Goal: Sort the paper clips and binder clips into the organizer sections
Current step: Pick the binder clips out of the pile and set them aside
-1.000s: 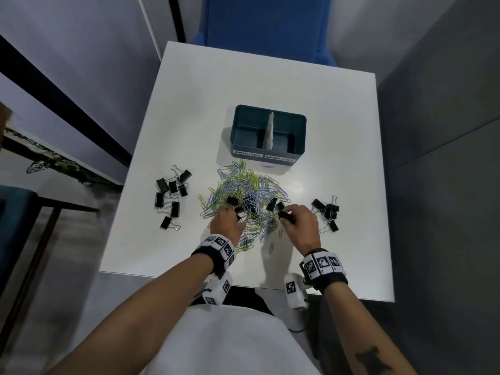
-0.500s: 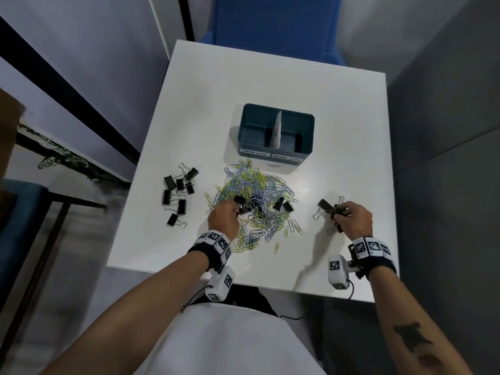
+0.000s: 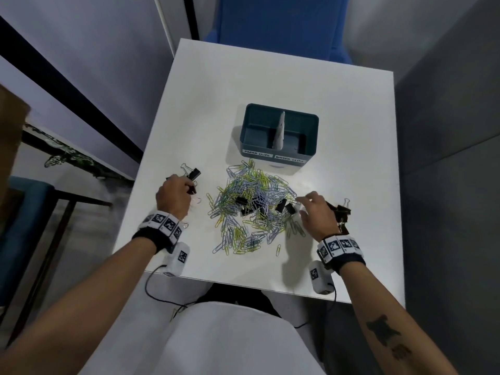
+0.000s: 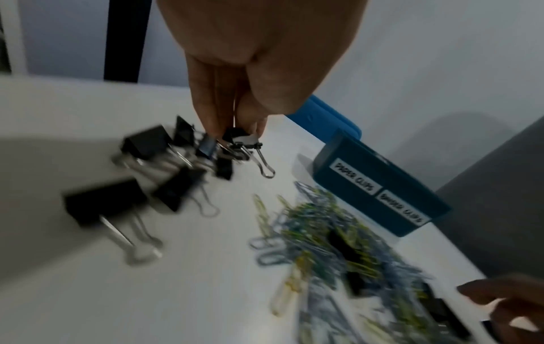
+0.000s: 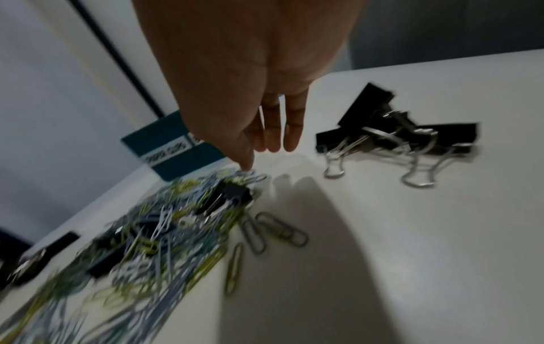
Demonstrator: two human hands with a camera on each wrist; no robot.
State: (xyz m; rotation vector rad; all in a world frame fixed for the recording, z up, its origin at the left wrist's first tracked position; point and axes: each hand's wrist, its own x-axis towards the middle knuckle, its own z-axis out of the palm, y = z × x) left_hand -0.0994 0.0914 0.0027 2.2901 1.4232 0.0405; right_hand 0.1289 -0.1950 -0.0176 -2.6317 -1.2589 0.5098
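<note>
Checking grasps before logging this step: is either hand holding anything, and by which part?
The left hand pinches a binder clip by its black body, fingertips on top. The right hand holds nothing; its fingers point down, open.

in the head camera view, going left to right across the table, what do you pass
left hand pinching a binder clip from the left binder clip group → paper clip pile → right hand → right binder clip group. The organizer sits farther back, above the pile, so it has no clear place in the order.
</note>
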